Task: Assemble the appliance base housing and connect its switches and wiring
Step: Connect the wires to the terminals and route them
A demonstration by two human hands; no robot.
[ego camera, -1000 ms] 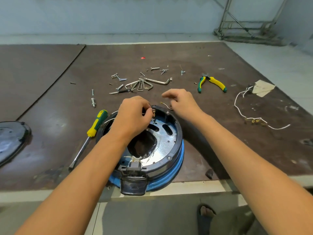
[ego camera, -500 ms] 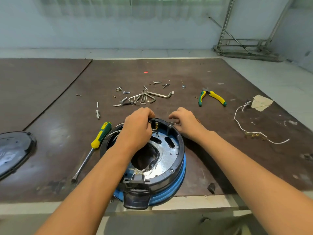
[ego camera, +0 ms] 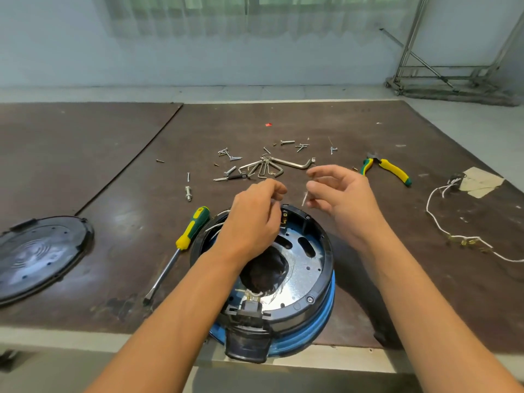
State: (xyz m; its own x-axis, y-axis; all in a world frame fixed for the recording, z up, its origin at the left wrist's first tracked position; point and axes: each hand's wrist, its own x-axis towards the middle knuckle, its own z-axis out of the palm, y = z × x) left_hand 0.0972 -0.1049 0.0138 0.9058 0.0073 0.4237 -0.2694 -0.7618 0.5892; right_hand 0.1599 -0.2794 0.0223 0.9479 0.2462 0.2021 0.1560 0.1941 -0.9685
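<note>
A brown surface (ego camera: 283,120) is carrying the work. The appliance base housing (ego camera: 317,279), a round black rim over a blue body with a silver plate inside, is sitting at the near edge, its black connector block (ego camera: 249,309) facing near. A yellow-and-green screwdriver (ego camera: 190,234) is lying just left of the housing, tip pointing near. A black oval cover (ego camera: 42,256) is resting well apart at the far left. Beyond the housing, a bunch of hex keys (ego camera: 269,165) and loose screws (ego camera: 300,146) are lying scattered, with an anchor bolt (ego camera: 188,191) to their left. Yellow-and-green pliers (ego camera: 388,170) are lying to the right of them. Further right, a long white wire (ego camera: 442,222) is trailing from a scrap of paper (ego camera: 479,181). A metal rack (ego camera: 442,66) is standing on the floor at the far right.

Both forearms are crossing over the housing and hiding much of it. The left one is covering the left half of the plate and the rim there.

The left hand (ego camera: 255,217) is hovering over the far rim, back of the hand up. Its fingers are curling inward, and its grip is drawn together. Whether it is pinching anything cannot be told, since the hand is hiding it.

The right hand (ego camera: 346,199) is raised just past the far rim, beside the left hand. Its fingers are bending loosely, and its grip is pinching a short white wire piece (ego camera: 304,198) at the fingertips (ego camera: 312,195). The piece is hanging in the gap between the two hands, blurred.
</note>
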